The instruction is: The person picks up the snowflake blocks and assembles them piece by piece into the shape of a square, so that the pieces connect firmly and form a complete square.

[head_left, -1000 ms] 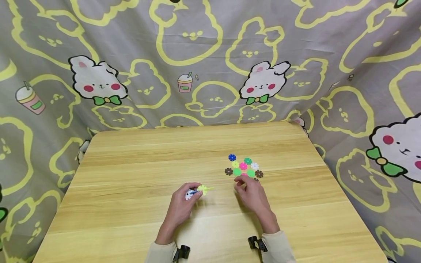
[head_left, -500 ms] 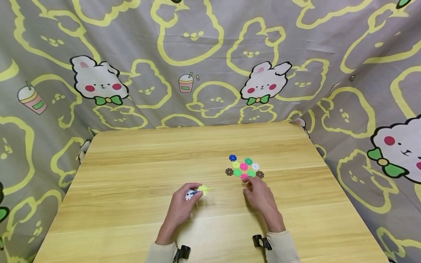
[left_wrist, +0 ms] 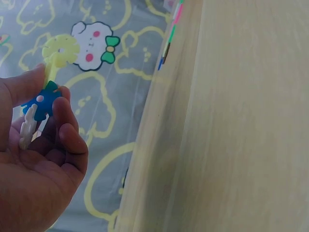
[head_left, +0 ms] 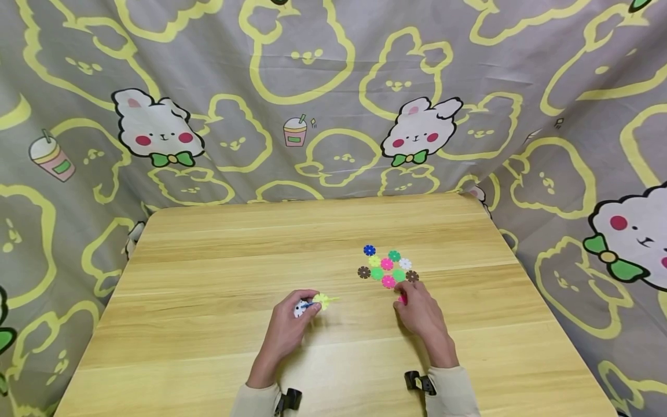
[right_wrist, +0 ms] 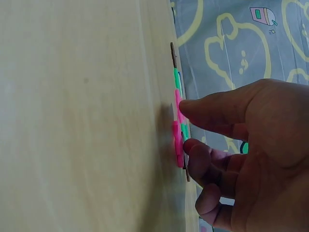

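Observation:
Thumb and fingers of my left hand (head_left: 286, 324) pinch a small chain of notched plastic snowflake discs above the table. In the left wrist view a yellow disc (left_wrist: 60, 50) tops the chain, a blue disc (left_wrist: 44, 104) sits at the fingers, and a white disc (left_wrist: 28, 128) hangs near the palm. My right hand (head_left: 421, 310) is low over the near edge of the loose discs, thumb and index finger apart. A pink disc (head_left: 402, 299) shows under its fingertips; in the right wrist view this pink disc (right_wrist: 177, 144) lies edge-on beside the index fingertip.
Beyond the right hand several loose discs lie flat in a cluster, among them a blue disc (head_left: 369, 250), a white disc (head_left: 405, 263) and a brown disc (head_left: 364, 272). The wooden table (head_left: 234, 255) ends at a patterned grey curtain (head_left: 333, 104).
My right hand has shifted right and slightly toward me along the cluster, uncovering a pink disc at its near edge and another under the fingertips. The left hand stays put with its chain.

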Tool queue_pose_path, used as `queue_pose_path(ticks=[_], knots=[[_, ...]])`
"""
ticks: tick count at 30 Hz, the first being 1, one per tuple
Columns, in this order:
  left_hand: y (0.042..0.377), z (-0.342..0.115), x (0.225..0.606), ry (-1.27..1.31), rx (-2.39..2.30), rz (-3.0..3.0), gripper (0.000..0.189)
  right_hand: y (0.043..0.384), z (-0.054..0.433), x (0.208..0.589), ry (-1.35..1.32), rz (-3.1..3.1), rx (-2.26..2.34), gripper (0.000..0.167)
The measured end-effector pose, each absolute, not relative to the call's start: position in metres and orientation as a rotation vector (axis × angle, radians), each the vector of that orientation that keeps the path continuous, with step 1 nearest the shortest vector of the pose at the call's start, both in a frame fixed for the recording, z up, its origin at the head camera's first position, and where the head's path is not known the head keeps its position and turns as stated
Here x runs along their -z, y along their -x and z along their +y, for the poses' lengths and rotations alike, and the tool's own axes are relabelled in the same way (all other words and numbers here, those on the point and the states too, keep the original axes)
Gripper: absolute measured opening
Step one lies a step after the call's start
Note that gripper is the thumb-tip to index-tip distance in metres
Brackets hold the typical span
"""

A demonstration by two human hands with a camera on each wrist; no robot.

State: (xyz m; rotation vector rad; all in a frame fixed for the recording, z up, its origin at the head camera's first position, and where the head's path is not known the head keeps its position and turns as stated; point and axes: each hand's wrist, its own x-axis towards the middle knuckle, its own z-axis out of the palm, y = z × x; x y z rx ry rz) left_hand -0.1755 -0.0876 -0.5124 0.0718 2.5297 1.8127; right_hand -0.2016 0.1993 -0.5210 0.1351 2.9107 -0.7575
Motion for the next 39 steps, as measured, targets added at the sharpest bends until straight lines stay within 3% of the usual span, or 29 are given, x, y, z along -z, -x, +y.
queue_pose_path(ticks=[34,39], knots=[[0.179,-0.0893,0.5105,-0.054,-1.821,2.516,0.022,0.2024,0.2087,0.5229,-0.226,2.903,0.759,0.026],[0.1785,-0.0898,0.5114,-0.06,-1.826,2.513,0.022,0.2028,0.2093,0.5236,-0.199,2.907,0.787,0.019]])
